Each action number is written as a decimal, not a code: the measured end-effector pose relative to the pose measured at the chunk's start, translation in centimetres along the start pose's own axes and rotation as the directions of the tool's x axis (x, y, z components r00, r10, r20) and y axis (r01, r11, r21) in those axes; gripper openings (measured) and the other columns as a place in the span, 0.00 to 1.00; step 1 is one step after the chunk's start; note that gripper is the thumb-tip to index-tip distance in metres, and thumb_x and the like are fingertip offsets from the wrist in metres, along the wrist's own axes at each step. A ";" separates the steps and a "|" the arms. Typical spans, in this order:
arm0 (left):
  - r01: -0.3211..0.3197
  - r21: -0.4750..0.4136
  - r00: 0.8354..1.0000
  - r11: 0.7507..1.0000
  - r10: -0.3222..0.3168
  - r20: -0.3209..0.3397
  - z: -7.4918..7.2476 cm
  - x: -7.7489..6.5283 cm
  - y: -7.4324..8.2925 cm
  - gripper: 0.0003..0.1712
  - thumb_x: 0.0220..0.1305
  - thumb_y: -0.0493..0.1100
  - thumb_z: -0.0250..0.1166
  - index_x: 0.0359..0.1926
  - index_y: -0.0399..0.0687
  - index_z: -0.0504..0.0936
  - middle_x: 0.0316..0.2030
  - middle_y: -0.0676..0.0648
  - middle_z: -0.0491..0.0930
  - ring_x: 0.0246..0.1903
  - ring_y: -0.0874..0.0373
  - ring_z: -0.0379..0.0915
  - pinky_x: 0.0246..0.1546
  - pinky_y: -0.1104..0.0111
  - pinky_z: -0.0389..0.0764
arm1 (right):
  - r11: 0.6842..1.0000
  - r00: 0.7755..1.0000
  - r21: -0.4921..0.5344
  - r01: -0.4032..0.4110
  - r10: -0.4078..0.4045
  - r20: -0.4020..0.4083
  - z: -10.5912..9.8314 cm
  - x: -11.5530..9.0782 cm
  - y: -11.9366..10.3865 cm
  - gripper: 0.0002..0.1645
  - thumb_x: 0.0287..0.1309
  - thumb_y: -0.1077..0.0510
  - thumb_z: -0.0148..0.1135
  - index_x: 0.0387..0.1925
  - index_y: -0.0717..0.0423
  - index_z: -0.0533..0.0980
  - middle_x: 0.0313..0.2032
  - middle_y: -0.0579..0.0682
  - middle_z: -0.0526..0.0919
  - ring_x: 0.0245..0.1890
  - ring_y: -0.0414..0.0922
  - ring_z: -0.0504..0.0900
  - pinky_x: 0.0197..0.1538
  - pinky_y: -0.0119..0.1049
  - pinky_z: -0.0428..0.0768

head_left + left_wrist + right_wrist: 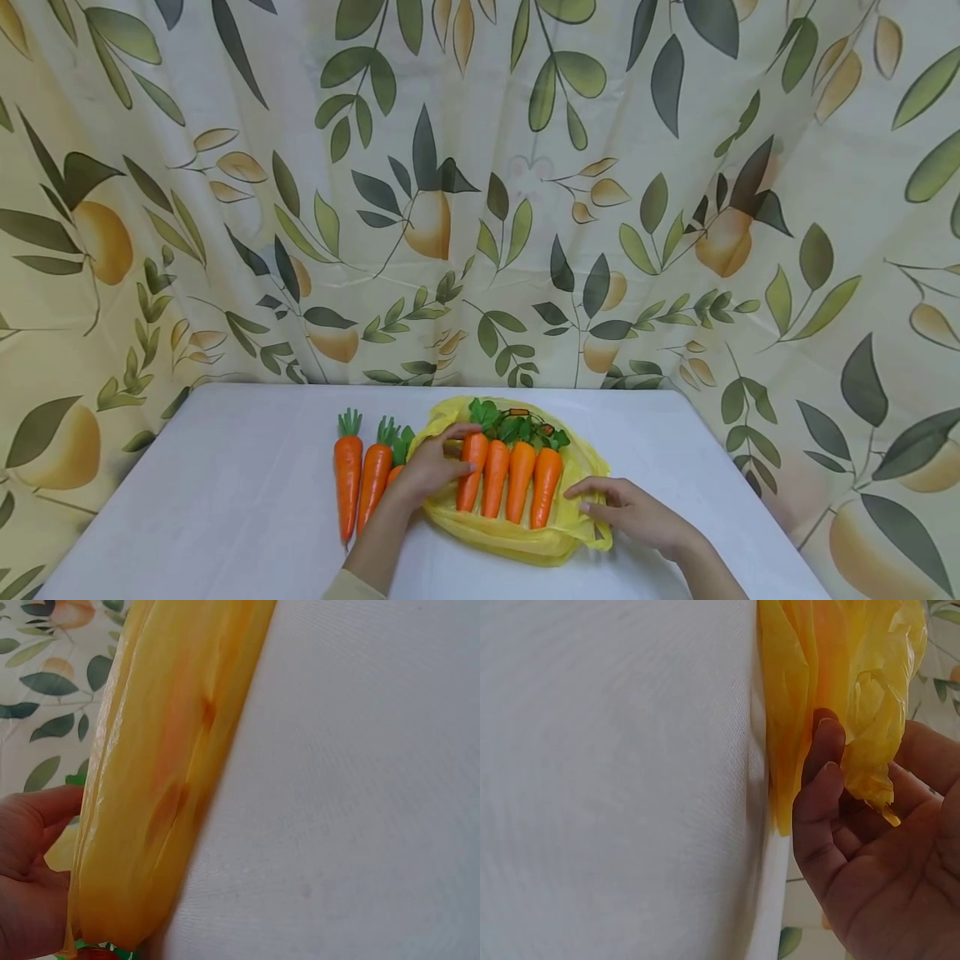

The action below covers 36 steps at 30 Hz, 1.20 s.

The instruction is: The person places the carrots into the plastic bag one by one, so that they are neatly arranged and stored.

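Observation:
A yellow plastic bag [517, 548] lies spread on the white table. Side by side on it are several orange carrots [521, 479] with green leafy tops [517, 427]. My left hand [438, 465] holds the leftmost of these carrots [470, 471], thumb at its side and forefinger near its top. In the left wrist view the bag's side [161, 750] hides those fingertips. At the bag's right edge, my right hand [637, 514] has its fingers curled about the thin plastic [870, 735]. Its fingertips [829, 735] touch the bag in the right wrist view.
Left of the bag more carrots lie on the table, one at the outer side [348, 479] and another beside it [375, 479]. A third is partly hidden by my left arm. Behind the white table [225, 483] hangs a leaf-and-fruit patterned curtain [480, 250].

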<state>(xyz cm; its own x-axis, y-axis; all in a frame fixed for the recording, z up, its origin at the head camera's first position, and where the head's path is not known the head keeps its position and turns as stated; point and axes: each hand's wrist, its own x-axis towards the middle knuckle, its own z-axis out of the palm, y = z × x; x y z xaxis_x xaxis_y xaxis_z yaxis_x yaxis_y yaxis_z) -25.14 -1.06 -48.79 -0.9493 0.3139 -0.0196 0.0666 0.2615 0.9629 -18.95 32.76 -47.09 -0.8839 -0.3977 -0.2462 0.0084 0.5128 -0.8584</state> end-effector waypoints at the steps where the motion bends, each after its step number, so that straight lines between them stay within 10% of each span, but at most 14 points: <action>1: -0.001 0.004 1.000 1.000 0.001 0.000 0.0 0.0 0.0 0.31 0.61 0.30 0.73 0.63 0.56 0.82 0.61 0.44 0.76 0.56 0.42 0.73 0.44 0.57 0.82 | 1.000 1.000 0.000 0.000 0.000 0.001 0.0 0.0 0.0 0.16 0.74 0.55 0.61 0.58 0.53 0.82 0.56 0.53 0.79 0.54 0.53 0.70 0.55 0.52 0.68; 24: -0.040 0.156 0.999 0.987 0.035 0.033 -0.6 -0.4 1.5 0.29 0.59 0.30 0.74 0.62 0.50 0.83 0.60 0.40 0.75 0.51 0.42 0.74 0.40 0.56 0.81 | 1.000 1.000 0.009 -0.007 0.007 0.002 0.0 0.1 0.2 0.16 0.74 0.55 0.61 0.58 0.53 0.82 0.51 0.53 0.79 0.50 0.52 0.71 0.50 0.47 0.69; 36: -0.046 0.091 0.996 0.995 0.038 0.085 -1.4 -1.5 3.0 0.28 0.63 0.33 0.74 0.63 0.51 0.82 0.63 0.42 0.74 0.53 0.43 0.75 0.39 0.58 0.83 | 1.000 1.000 0.000 0.000 0.000 0.006 0.0 0.0 -0.1 0.16 0.74 0.55 0.61 0.58 0.54 0.82 0.49 0.53 0.78 0.49 0.52 0.70 0.48 0.46 0.68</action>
<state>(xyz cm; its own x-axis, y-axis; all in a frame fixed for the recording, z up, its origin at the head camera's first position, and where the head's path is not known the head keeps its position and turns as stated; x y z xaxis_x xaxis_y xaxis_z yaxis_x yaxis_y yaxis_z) -23.91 -1.99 -45.52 -0.9166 0.3997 -0.0054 0.1379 0.3289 0.9342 -18.95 32.67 -46.99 -0.8810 -0.4024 -0.2490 0.0082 0.5131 -0.8583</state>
